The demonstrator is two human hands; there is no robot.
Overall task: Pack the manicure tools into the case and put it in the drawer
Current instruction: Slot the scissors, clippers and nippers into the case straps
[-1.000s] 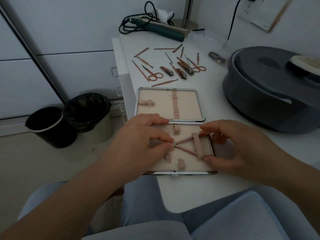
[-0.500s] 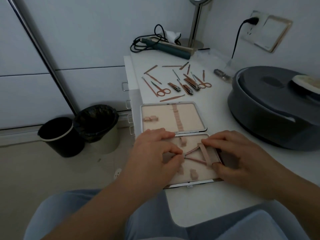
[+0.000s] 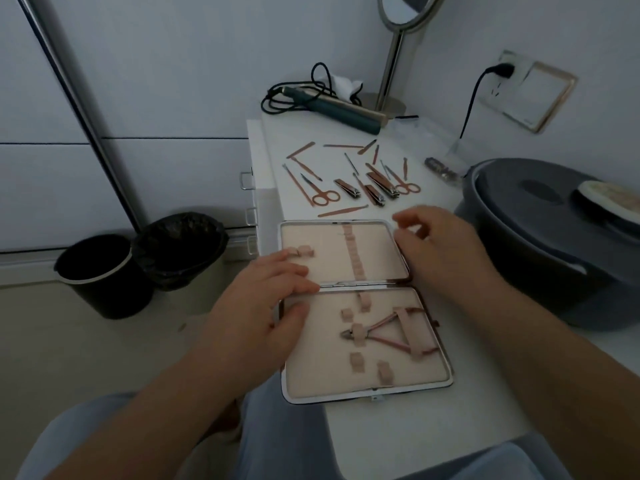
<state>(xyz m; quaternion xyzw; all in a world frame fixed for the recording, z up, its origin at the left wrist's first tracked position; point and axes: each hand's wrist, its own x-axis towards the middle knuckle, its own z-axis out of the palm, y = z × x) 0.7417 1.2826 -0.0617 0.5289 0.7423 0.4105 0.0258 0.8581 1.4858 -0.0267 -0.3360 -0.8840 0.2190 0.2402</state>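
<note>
Case (image 3: 363,386) open flat at near desk (image 3: 398,431) edge, cuticle nipper (image 3: 379,332) already strapped under 2 loops in near half. Left hand (image 3: 263,306) resting flat on case's left edge at hinge, fingers (image 3: 294,271) straight and holding nothing, probably steadying case; right hand (image 3: 440,247) above far half's right corner, fingers loosely curled, empty. Loose tools (image 3: 356,181) (scissors, clippers, files) spread just beyond case, ahead of right fingertips, not yet touched.

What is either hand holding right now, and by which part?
Nothing is held. The left hand rests open on the case's left edge; the right hand hovers empty. The nippers sit strapped inside.
</note>
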